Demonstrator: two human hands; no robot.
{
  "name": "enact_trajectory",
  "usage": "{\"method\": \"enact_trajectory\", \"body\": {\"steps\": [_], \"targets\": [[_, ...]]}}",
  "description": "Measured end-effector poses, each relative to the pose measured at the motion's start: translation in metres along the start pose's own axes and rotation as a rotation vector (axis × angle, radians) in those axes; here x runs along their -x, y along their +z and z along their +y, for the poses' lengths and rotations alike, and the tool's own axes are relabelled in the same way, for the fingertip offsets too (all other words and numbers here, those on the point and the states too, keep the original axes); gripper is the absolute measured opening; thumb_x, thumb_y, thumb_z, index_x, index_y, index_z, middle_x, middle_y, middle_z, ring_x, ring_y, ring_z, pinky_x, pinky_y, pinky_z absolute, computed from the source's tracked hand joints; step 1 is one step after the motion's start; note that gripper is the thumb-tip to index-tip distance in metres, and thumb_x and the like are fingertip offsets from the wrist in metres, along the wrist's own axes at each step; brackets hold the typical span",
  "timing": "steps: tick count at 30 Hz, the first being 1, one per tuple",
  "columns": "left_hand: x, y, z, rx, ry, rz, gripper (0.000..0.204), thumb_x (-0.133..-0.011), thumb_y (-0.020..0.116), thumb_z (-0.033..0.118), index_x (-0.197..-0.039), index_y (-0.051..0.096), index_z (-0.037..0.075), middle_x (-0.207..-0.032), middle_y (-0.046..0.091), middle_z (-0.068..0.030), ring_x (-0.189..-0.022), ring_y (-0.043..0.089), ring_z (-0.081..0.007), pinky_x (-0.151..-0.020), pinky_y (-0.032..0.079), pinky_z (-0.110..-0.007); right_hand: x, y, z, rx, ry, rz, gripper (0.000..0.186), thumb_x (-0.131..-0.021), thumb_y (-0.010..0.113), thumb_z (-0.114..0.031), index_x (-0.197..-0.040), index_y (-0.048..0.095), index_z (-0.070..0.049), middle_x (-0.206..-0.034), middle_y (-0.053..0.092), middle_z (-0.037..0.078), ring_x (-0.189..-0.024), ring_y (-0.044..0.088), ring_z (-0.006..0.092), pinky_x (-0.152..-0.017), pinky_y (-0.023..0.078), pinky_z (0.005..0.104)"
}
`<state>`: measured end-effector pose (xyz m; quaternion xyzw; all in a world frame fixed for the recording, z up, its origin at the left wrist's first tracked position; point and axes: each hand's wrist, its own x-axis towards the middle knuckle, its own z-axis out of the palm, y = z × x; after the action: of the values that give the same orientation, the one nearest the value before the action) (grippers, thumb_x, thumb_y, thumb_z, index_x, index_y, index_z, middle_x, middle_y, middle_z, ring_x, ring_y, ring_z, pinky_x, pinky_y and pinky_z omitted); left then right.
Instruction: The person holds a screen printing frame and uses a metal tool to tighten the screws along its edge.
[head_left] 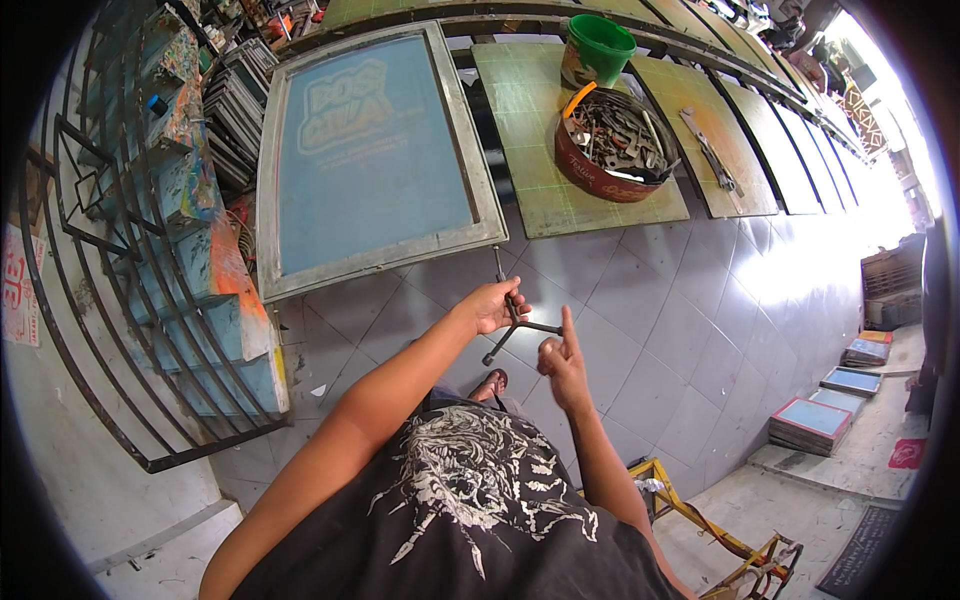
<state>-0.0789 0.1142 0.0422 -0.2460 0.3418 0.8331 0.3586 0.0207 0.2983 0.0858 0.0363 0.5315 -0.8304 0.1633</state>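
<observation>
My left hand (pixel 494 307) is closed around a dark three-armed Y-shaped socket wrench (pixel 515 323). One arm of the wrench points up toward the frame's lower edge; another slants down, and the third reaches right. Beside that right end, my right hand (pixel 566 372) has its index finger stretched upward, close to or touching the tip. Its other fingers are curled, and I see nothing held in them. Above my left hand lies a large screen-printing frame (pixel 480 190) with light-blue mesh (pixel 385 215).
A round tin (pixel 600 185) full of metal parts and a green bucket (pixel 598 50) stand on greenish boards (pixel 530 215). Pliers-like tools (pixel 712 155) lie farther right. A black metal rack (pixel 150 300) is at left, a yellow metal frame (pixel 700 515) at lower right. Small screens (pixel 810 425) are stacked at right.
</observation>
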Motion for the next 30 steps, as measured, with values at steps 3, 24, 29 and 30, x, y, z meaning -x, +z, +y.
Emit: {"method": "enact_trajectory", "body": {"steps": [3,24,29,30], "targets": [[-0.003,0.006,0.000,-0.044,0.001,0.038,0.026,-0.093,0.054,0.029,-0.077,0.050,0.010,-0.073,0.055,-0.0030,-0.078,0.061,-0.0218,-0.077,0.054,-0.042,-0.017,-0.043,0.045,0.695,-0.071,-0.013,0.081,-0.083,0.061,-0.008,-0.147,0.012,-0.008,-0.070,0.051,0.001,-0.060,0.049,0.0099,-0.056,0.045,0.0289],[-0.016,0.009,0.002,-0.062,0.006,0.140,0.027,-0.091,0.057,0.027,-0.072,0.052,0.008,-0.068,0.053,-0.0032,-0.074,0.060,-0.0196,-0.073,0.056,-0.040,-0.011,-0.004,0.093,0.811,0.116,-0.210,0.075,-0.080,0.061,-0.005,-0.145,0.023,-0.010,-0.069,0.055,0.006,-0.059,0.055,0.0134,-0.056,0.048,0.0301],[-0.011,0.009,0.005,0.015,0.028,0.097,0.025,-0.091,0.058,0.026,-0.076,0.051,0.008,-0.069,0.053,-0.0038,-0.074,0.062,-0.0209,-0.071,0.057,-0.040,0.014,0.028,0.041,0.304,0.117,-0.102,0.073,-0.084,0.058,0.000,-0.146,0.021,-0.008,-0.063,0.050,0.000,-0.058,0.050,0.0075,-0.056,0.045,0.0255],[-0.011,0.010,0.006,0.015,0.046,0.063,0.024,-0.090,0.058,0.026,-0.078,0.051,0.007,-0.070,0.053,-0.0040,-0.074,0.063,-0.0217,-0.071,0.057,-0.041,0.008,0.022,0.038,0.242,0.049,-0.094,0.073,-0.085,0.056,0.001,-0.147,0.019,-0.010,-0.062,0.049,0.001,-0.056,0.049,0.0084,-0.054,0.045,0.0257]]}}
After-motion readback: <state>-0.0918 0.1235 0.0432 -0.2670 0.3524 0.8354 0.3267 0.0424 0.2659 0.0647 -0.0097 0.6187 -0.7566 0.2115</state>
